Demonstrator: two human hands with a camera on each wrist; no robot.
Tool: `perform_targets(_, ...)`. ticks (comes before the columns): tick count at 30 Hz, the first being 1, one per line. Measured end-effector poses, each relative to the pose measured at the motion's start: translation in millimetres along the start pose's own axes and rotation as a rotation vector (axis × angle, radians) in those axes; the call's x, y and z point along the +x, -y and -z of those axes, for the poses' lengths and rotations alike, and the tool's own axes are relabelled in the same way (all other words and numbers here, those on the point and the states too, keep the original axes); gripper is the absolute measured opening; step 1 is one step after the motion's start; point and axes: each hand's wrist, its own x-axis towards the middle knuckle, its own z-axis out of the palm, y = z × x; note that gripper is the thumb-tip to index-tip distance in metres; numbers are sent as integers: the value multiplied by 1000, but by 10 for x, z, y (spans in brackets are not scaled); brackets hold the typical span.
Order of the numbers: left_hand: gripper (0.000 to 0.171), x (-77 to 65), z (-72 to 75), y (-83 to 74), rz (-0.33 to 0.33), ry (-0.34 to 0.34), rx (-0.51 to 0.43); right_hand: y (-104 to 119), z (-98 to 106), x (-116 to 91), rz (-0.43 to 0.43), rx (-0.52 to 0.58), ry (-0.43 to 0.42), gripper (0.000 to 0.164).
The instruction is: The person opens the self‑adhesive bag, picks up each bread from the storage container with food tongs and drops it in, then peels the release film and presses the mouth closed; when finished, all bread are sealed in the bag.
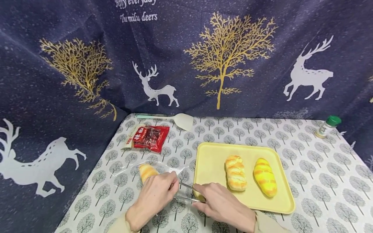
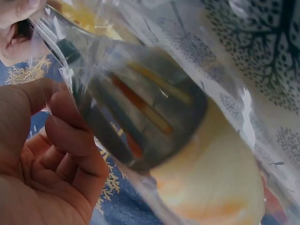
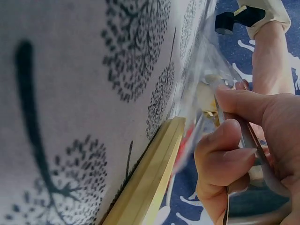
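"Tongs [image 1: 185, 198] first: who has them?"

"Right hand [image 1: 221, 202]. Its thumb and fingers are curled around the handle end, one metal arm against the thumb side and the other against the fingers. The two arms stand apart, so the squeeze is only partial at that end."

"And the left hand [image 1: 157, 197]?"

"Thumb against bent forefinger, pinching the film of a clear plastic bag [image 2: 248, 119]. Practically no gap there; the remaining fingers are folded in toward the palm."

"Where's the bread roll [image 1: 147, 171]?"

"Inside the bag, left of the yellow tray [image 1: 209, 155]. From the head view just one end shows past the left hand. The left wrist view has the slotted head [image 2: 183, 129] of the tongs in the bag too, lying over part of the roll."

"Clamped on it?"

"Can't tell. I see one slotted face over the roll, but not whether the other side bears on it."

"Anything on the tray?"

"Two more: a pale braided loaf [image 1: 236, 173] near the middle and a yellower loaf [image 1: 265, 177] to its right, beside each other without touching. Neither hand holds them."
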Motion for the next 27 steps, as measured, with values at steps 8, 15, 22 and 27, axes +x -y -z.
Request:
perform_targets(8,35,13,-5,46,-38,3,9,-25,-11,83,-67,90,13,26)
perform_targets(15,36,-3,-21,86,-30,-45,12,-26,-57,100,-183,119,46,33)
perform_targets(22,32,-11,-34,78,-19,-47,30,4,-72,93,-178,150,56,33)
perform_targets(27,30,-19,-39,81,-9,-27,29,17,-60,94,-142,148,42,27)
